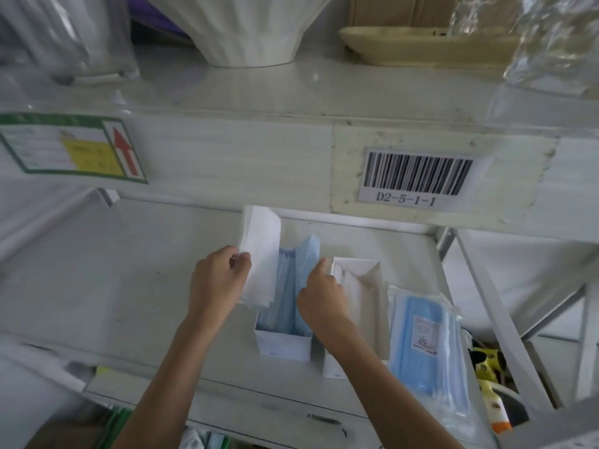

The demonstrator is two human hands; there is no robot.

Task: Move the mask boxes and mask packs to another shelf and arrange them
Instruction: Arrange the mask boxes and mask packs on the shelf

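Two white mask boxes stand side by side on the middle shelf (97,286). The left box (283,346) is open and full of blue masks (291,277). My left hand (217,280) pinches its raised white lid flap (261,254). My right hand (319,298) rests between the boxes, fingers touching the blue masks and the edge of the right box (359,280), which is open too. A clear pack of blue masks (421,345) lies flat to the right of the boxes.
The shelf beam above carries a barcode label (416,176) and a green-framed label with a red arrow (74,149). On the top shelf stand a white ribbed bowl (249,30) and a beige tray (421,48). Yellow items (489,384) lie lower right.
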